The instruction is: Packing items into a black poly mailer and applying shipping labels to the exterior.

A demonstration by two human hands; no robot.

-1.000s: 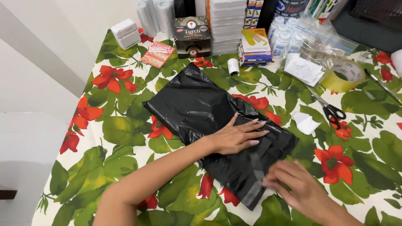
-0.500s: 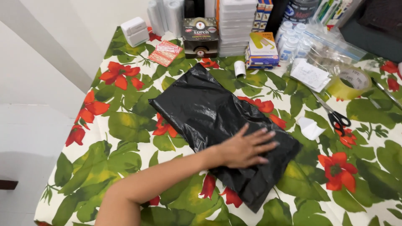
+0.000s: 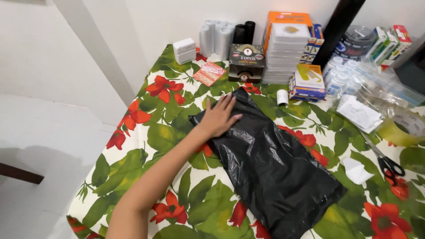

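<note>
Head view: left hand [image 3: 218,118] laid flat on a black plastic bag [image 3: 270,166].
The forearm is stretched forward from the lower left; the grip is spread, palm pressed on the bag's upper left corner. The bag is lying diagonally on the floral counter [image 3: 133,177]. No right hand is seen.

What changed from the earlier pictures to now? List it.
The left hand slid from the near end of the crumpled black plastic bag to its far corner, lying flat there. The right hand left the bag and went out of view. The bag, scissors and boxes stayed put.
</note>
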